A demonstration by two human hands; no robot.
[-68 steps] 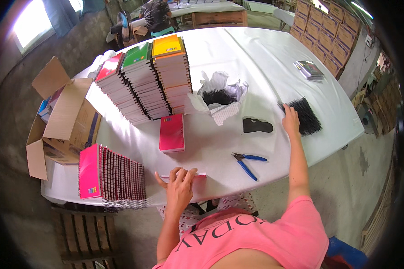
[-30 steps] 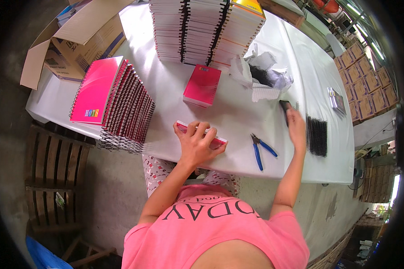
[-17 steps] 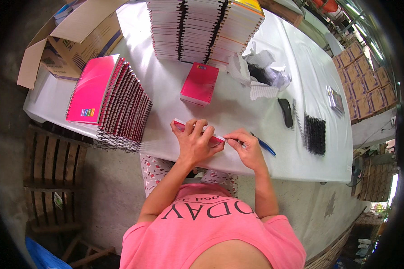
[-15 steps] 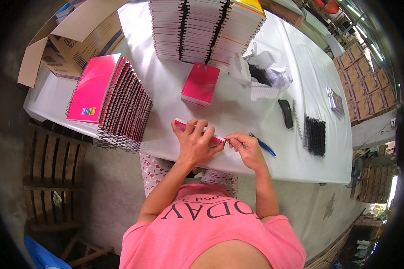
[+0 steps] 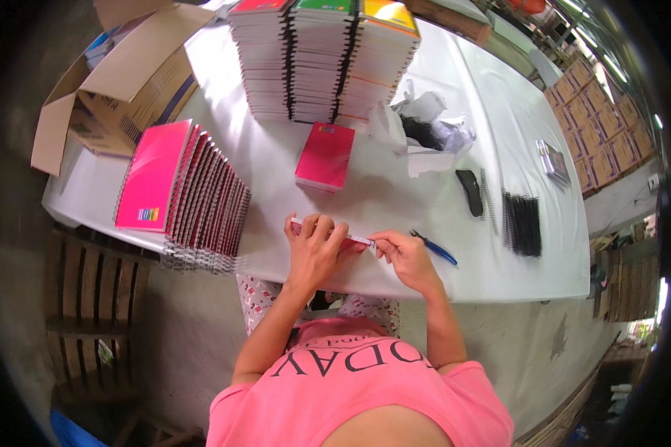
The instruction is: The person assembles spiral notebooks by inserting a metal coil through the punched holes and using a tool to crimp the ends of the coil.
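Near the table's front edge, my left hand (image 5: 313, 255) is closed around a small pink-covered notebook (image 5: 358, 240), its fingers arched over it and the page edges facing up. My right hand (image 5: 408, 261) is closed in a pinch at the notebook's right end. What sits between those fingertips is too small to make out. Just right of that hand lie blue-handled pliers (image 5: 440, 251). Beyond the notebook rests a short stack of small pink notebooks (image 5: 325, 156). A tall stack of larger pink spiral notebooks (image 5: 154, 179) stands at the left.
Tall stacks of spiral notebooks (image 5: 320, 74) stand at the back. Crumpled white wrapping (image 5: 455, 134) holds something black. To the right lie a black object (image 5: 470, 192), black binding coils (image 5: 522, 225) and a small clear-looking pack (image 5: 553, 162). An open cardboard box (image 5: 127, 104) sits back left.
The view has shifted, so the table's things appear lower. Both hands stay at the notebook, which now shows its page edges more.
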